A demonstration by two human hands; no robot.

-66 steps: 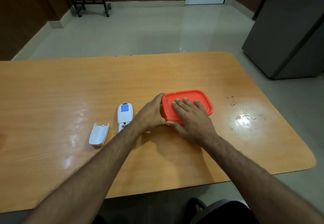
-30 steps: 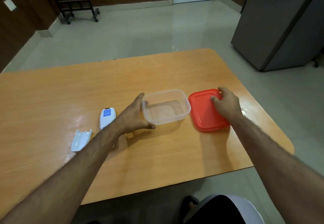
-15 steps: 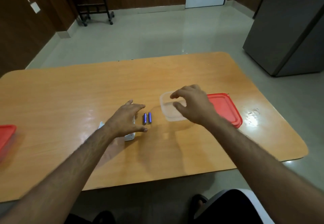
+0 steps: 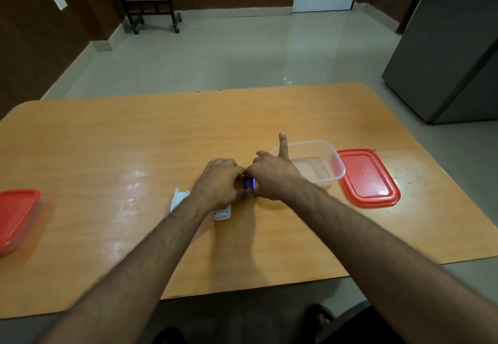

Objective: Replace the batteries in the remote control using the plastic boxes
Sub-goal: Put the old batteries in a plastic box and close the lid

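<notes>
On the orange bench (image 4: 134, 141), both hands have closed in since half a second ago: left hand (image 4: 219, 182) and right hand (image 4: 272, 176) fingers pinch the blue batteries (image 4: 249, 183), lying at nine o'clock of the emptied clear box (image 4: 334, 166); loading the remote (image 4: 222, 213) likely follows.

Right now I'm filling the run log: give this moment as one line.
stage: picking up batteries | left hand: at batteries | right hand: at batteries | clear box: open | lid: on table

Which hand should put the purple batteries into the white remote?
Probably the right hand: it seems to pinch the batteries. The left hand lies over the remote, so it can steady it.
</notes>
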